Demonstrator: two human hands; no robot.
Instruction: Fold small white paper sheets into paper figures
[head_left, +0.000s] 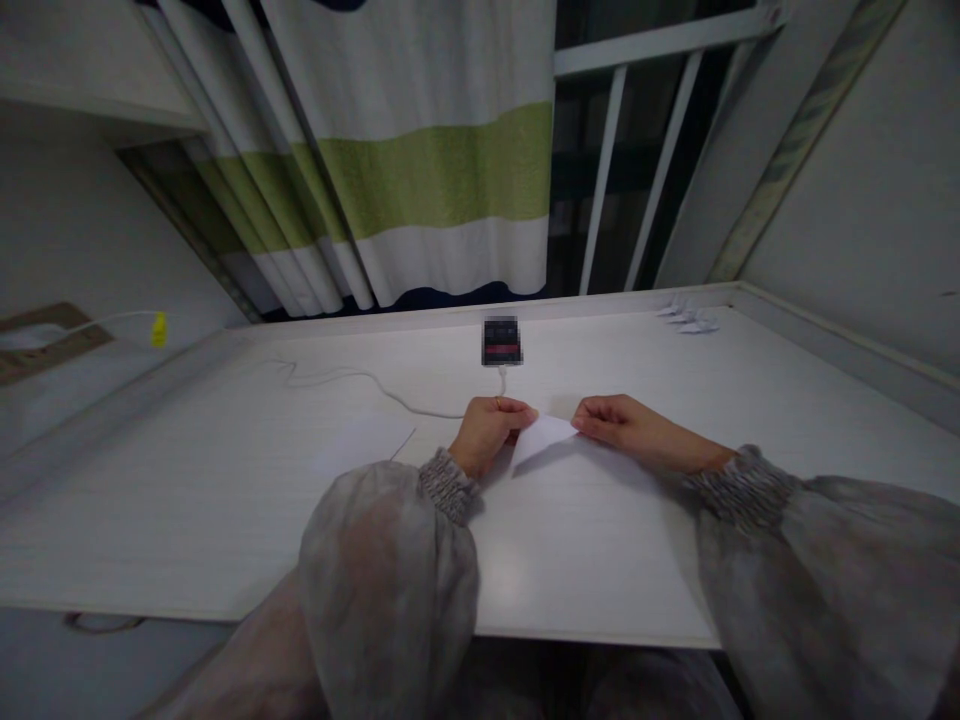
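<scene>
A small folded piece of white paper (543,436) is held up between my two hands, above the white desk. My left hand (489,430) pinches its upper left corner, thumb on top; a ring shows on one finger. At the paper's right tip, my right hand (616,425) grips with thumb and curled fingers. The paper looks triangular, with its lower left point hanging free. Left of my left hand, a flat stack or sheet of white paper (365,443) lies on the desk.
Behind my hands stands a small dark device (501,341), blurred out, with a white cable (382,385) running left across the desk (592,560). Several small folded paper pieces (686,316) sit in the far right corner. A curtain (442,180) hangs at the window.
</scene>
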